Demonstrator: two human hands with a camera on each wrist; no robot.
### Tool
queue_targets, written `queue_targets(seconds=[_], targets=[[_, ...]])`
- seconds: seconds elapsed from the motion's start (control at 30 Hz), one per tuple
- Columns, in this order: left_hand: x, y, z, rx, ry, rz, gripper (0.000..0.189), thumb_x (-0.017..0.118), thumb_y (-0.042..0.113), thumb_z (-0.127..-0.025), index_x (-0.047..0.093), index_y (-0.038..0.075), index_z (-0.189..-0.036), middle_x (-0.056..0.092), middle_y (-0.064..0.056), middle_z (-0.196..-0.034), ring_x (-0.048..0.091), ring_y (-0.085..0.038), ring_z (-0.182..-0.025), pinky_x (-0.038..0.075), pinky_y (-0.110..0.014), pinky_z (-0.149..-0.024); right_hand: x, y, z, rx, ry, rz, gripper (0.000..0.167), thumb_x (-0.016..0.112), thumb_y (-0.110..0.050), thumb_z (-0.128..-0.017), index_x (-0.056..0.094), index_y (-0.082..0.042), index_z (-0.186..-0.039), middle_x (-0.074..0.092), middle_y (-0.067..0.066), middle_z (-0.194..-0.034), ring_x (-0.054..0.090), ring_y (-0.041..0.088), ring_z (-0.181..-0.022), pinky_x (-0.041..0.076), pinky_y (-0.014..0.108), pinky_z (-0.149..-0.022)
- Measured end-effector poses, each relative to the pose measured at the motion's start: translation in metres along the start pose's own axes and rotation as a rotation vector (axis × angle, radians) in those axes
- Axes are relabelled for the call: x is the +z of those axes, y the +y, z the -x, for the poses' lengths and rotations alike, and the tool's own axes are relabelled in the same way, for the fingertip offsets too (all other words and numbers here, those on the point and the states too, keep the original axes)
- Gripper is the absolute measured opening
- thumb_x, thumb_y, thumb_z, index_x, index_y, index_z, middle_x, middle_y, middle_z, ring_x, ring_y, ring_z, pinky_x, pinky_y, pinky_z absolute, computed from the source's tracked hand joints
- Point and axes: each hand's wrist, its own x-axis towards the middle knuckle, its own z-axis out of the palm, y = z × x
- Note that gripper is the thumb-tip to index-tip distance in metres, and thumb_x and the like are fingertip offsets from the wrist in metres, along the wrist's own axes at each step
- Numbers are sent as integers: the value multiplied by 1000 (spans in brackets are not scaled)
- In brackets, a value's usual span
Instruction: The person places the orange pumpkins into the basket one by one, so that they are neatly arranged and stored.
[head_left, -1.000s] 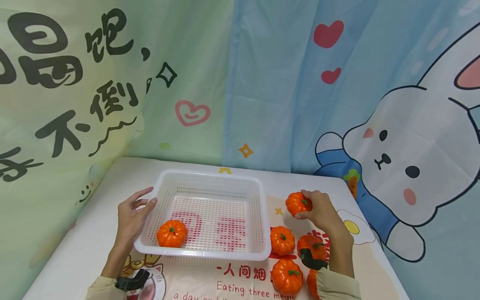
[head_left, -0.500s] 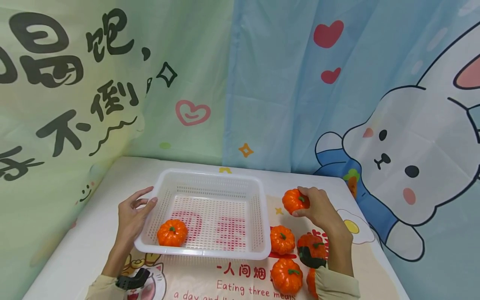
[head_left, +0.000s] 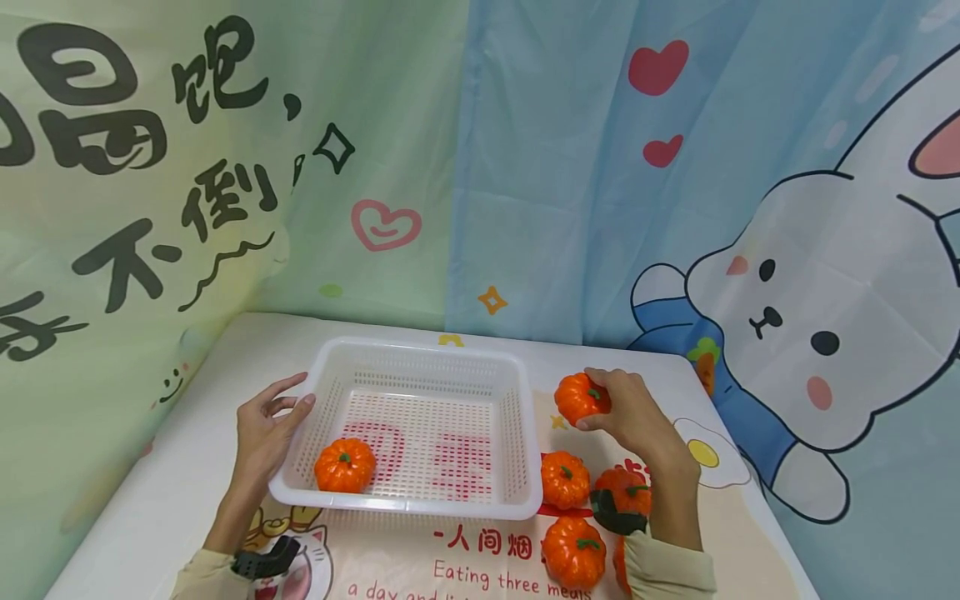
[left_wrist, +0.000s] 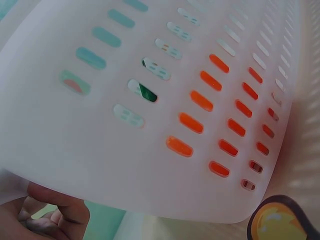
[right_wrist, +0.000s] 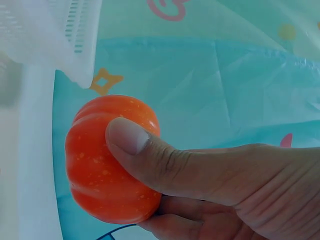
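A white plastic basket (head_left: 420,507) stands on the table, with one small orange pumpkin (head_left: 345,466) in its near left corner. My left hand (head_left: 264,425) holds the basket's left rim; in the left wrist view, curled fingers (left_wrist: 62,212) show below that rim. To the right of the basket, my right hand (head_left: 633,412) grips another orange pumpkin (head_left: 579,400) above the table. The right wrist view shows the thumb (right_wrist: 145,150) pressed across this held pumpkin (right_wrist: 95,165), with the other fingers partly hidden behind it.
Several more pumpkins sit right of the basket: one by its wall (head_left: 565,481), one nearer me (head_left: 573,554), and others partly covered by the right wrist strap (head_left: 617,512) and sleeve. A printed mat (head_left: 405,554) lies under the basket. A patterned curtain (head_left: 525,208) hangs behind the table.
My right hand has moved a little left and up in the head view, bringing the held pumpkin closer to the basket. The left hand and basket have stayed in place.
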Motion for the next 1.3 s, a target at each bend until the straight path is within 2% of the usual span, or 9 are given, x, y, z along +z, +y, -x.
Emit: queue_targets(seconds=[0.37,0.63,0.93,1.13,1.3], targets=[[1,1,2,14,9,-16,46,74,24,-106,67,9,-149,75,-30,-119,82,-15,-81,65,-20,-70,4,-8,-1,20,-16,5,71,87,-9,-92,56,3,-155,65,29,-146,56,48,-134,53,69,-113],[-1,0,0,7,2,-7,47,74,23,-106,66,9,-150,74,-30,-121,76,-1,-75,64,-18,-68,6,-12,-3,-17,-20,-3,72,87,-8,-92,55,5,-155,65,29,-146,56,48,-132,53,67,-114],[0,0,0,-3,1,0,48,74,24,-106,66,9,-150,74,-29,-122,79,-2,-77,64,-18,-69,8,-20,-5,-77,-43,-5,74,87,-9,-91,55,6,-155,66,27,-146,57,46,-131,54,65,-114],[1,2,1,8,7,-7,47,73,25,-106,66,9,-150,74,-31,-121,82,-11,-82,65,-19,-70,9,-25,-5,-77,-58,-2,74,87,-10,-92,54,5,-156,65,26,-146,54,45,-132,54,65,-114],[2,0,0,14,11,-3,47,73,26,-106,66,10,-149,74,-31,-122,85,-22,-88,65,-20,-71,10,-30,-9,-125,-64,-3,73,88,-9,-90,56,6,-154,68,24,-144,59,42,-128,56,62,-113]])
